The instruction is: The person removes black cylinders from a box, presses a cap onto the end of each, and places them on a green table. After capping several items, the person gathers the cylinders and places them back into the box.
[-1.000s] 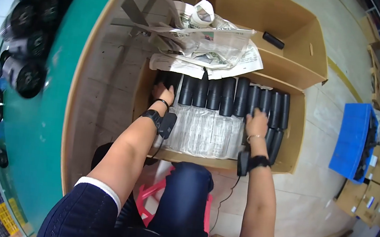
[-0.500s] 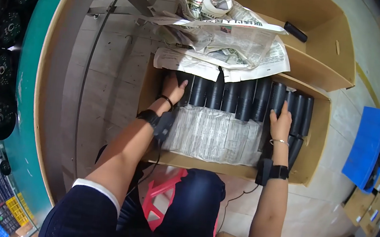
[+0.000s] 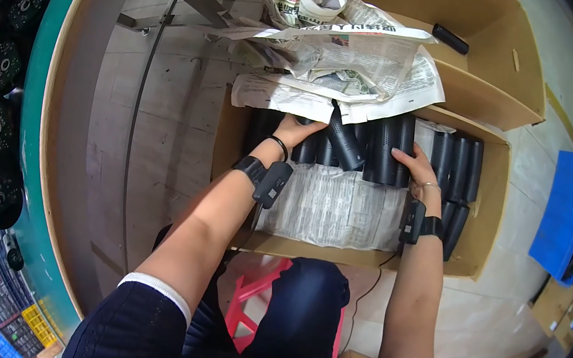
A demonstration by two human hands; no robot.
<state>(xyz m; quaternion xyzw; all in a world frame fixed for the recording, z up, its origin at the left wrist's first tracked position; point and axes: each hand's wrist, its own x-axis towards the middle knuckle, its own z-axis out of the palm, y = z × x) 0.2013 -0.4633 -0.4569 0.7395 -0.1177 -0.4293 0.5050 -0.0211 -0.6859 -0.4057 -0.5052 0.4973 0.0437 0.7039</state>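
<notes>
Several black cylinders with perforated ends stand in a row inside an open cardboard box (image 3: 491, 206). My left hand (image 3: 298, 131) reaches in at the row's left part, closed around a black cylinder (image 3: 302, 153); its fingertips are partly hidden by a newspaper edge. To its right, one black cylinder (image 3: 346, 143) leans over, tilted against the others. My right hand (image 3: 418, 169) grips another black cylinder (image 3: 406, 140), thumb and fingers on its side. Wrapped in clear plastic, a printed pale layer (image 3: 333, 207) lies in the box below the row.
Crumpled newspaper sheets (image 3: 388, 69) hang over the box's far side. Behind is a second cardboard box (image 3: 487, 82) with a lone black cylinder (image 3: 451, 39). At left stands a green tabletop (image 3: 43, 183) bearing black discs (image 3: 1, 199). A blue bin (image 3: 562, 215) sits at right.
My left hand has moved right along the row, and my right hand slightly left and up. Cylinders have shifted together, one now tilted; a gap has opened right of the right hand.
</notes>
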